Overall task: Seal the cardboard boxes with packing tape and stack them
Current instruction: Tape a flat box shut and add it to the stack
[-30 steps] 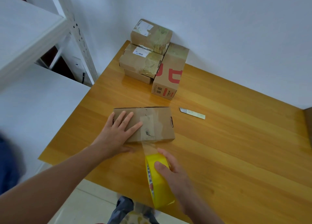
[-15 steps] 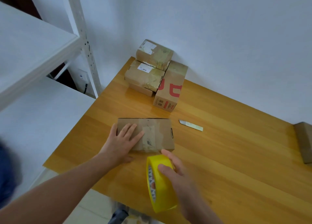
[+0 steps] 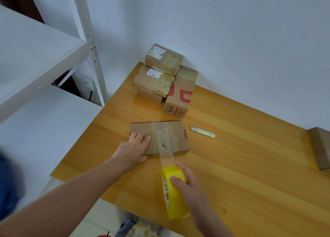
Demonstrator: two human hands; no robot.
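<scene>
**Head view: one strip going across the flat cardboard box [image 3: 171, 129]**

Lying flat on the wooden table [image 3: 250, 174], long axis left to right across the picture. Pressed at the left end of its top by the left hand [image 3: 134, 149], fingers straight and close together, thumb down by the near side wall.

Crossed the short way by one strip of clear tape [image 3: 163, 142]: stuck from about mid-top, over the near edge, then off the box and down to the tape roll [image 3: 175, 201]. Gripped nearer the camera than the box and apart from it: that single yellow roll, in the right hand [image 3: 189, 183], thumb on the outer band, fingers curled over the far side. Blurred there, so no finer detail. Roll on edge, hole facing left, band in line with the strip.

Counted, six cardboard boxes in all:
- the flat one under the hand;
- beyond it, by the wall, a pile of three taped boxes [image 3: 153, 81];
- touching the right side of that pile, one box with red print [image 3: 182, 92], long axis pointing from the flat box toward the wall;
- far to the right and well apart, one brown box [image 3: 321, 147], cut by the picture edge.

Just right of the flat box, near but not touching: one metal blade [image 3: 202, 132], long axis left to right, slanted tip toward the box. Left of the box, off the table: one white shelf rack [image 3: 85, 31].
</scene>
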